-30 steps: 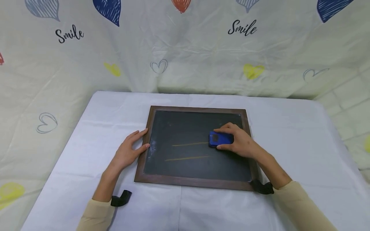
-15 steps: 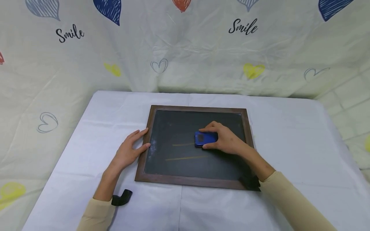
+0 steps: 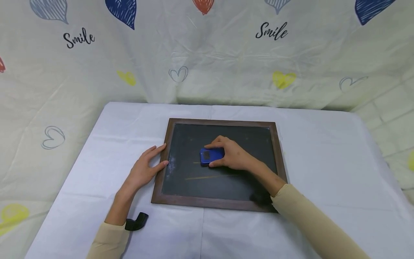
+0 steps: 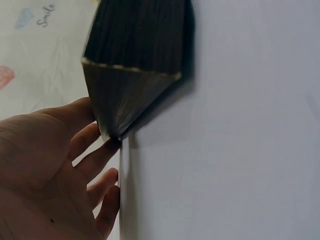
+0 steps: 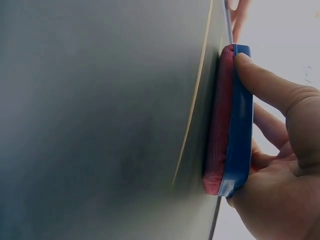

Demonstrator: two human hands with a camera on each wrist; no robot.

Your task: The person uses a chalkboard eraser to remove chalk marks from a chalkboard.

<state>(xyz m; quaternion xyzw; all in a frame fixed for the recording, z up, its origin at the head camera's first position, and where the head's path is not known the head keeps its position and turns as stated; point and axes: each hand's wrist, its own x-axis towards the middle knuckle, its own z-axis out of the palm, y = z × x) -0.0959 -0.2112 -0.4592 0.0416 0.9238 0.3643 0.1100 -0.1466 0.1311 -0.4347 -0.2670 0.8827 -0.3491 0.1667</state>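
A framed blackboard (image 3: 220, 204) lies flat on the white-covered table. My right hand (image 3: 237, 156) grips a blue chalkboard eraser (image 3: 211, 154) between thumb and fingers, left of the board's middle. In the right wrist view the eraser (image 5: 239, 120) has its red felt pad (image 5: 219, 130) facing the board. One yellow chalk line (image 3: 207, 177) runs below it, and a short bit of another line (image 3: 196, 163) shows at its left end. With fingers spread, my left hand (image 3: 145, 169) touches the left side of the frame. The left wrist view shows the fingertips at the dark frame's edge (image 4: 132, 40).
White cloth (image 3: 323, 151) covers the table around the board. A patterned curtain (image 3: 220, 72) hangs behind the table's far edge. Black wrist straps (image 3: 137, 222) stick out by the sleeves. A pale chalk smudge (image 3: 171, 163) marks the board's left side.
My right hand has slid the eraser leftward along the upper yellow line, and most of that line no longer shows. The left hand has stayed on the frame.
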